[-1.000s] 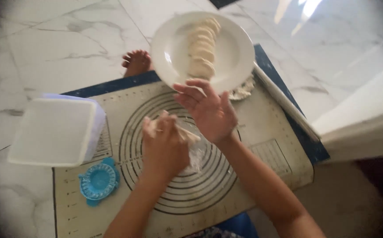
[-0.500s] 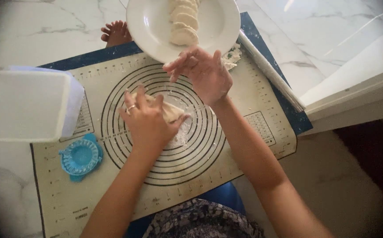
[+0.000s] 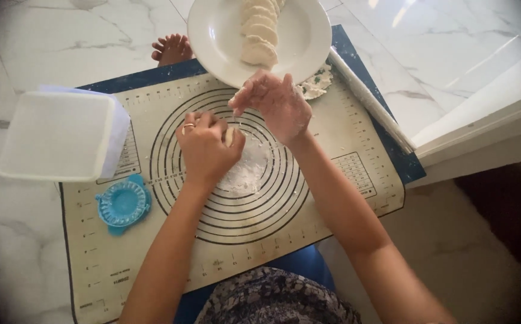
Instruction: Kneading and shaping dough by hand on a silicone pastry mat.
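Dough piece (image 3: 229, 137) pinched in left hand (image 3: 203, 144), held over floured mat (image 3: 332, 198). Right hand (image 3: 275, 105) half-curled, floury; grip unclear. Dumpling plate (image 3: 299, 45) just beyond.

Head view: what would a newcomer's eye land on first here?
Both hands meet mid-frame over the ringed baking mat: the left hand and the floury right hand pinch a small piece of dough between them. Just beyond, a white plate holds a row of folded dumplings. At left sit a white lidded box and a blue dumpling press.
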